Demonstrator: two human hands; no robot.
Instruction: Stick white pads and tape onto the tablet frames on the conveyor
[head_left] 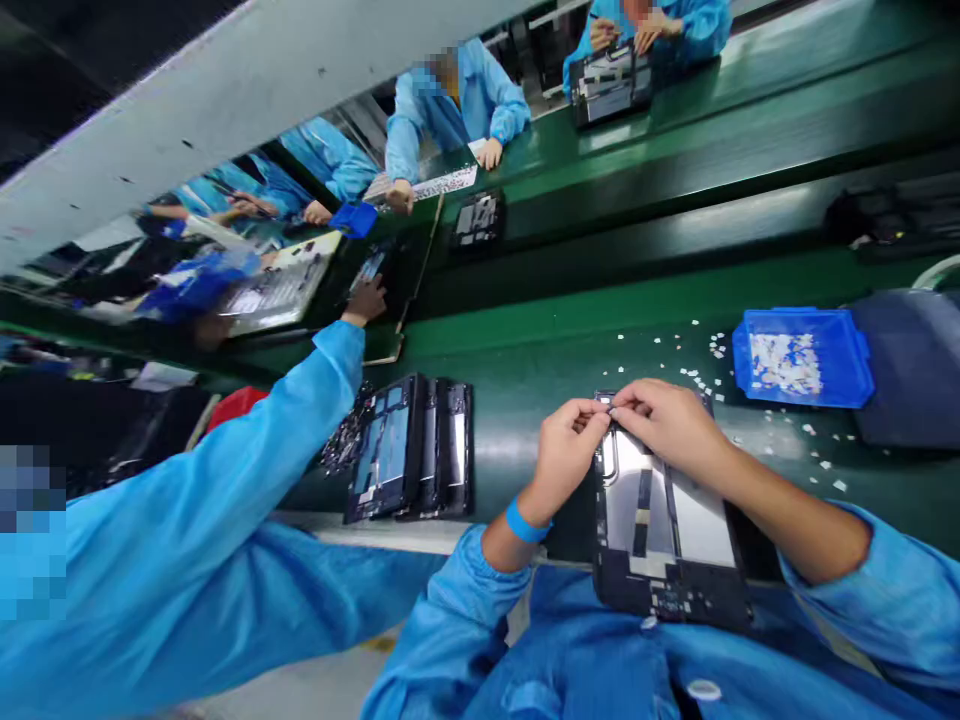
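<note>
An opened tablet chassis (667, 530) lies face down in front of me, half on the green bench, half over my lap. My left hand (568, 447) and my right hand (670, 421) meet at its far top edge. Their fingertips pinch together around a tiny pale piece there, too small to make out. A blue band circles my left wrist. Both forearms are bare below rolled blue sleeves.
A blue tray (802, 355) of small white pieces sits right, with several scattered on the green bench (540, 350). A stack of tablet chassis (409, 450) lies left. A neighbour's blue-sleeved arm (247, 470) reaches toward the conveyor. Other workers sit across.
</note>
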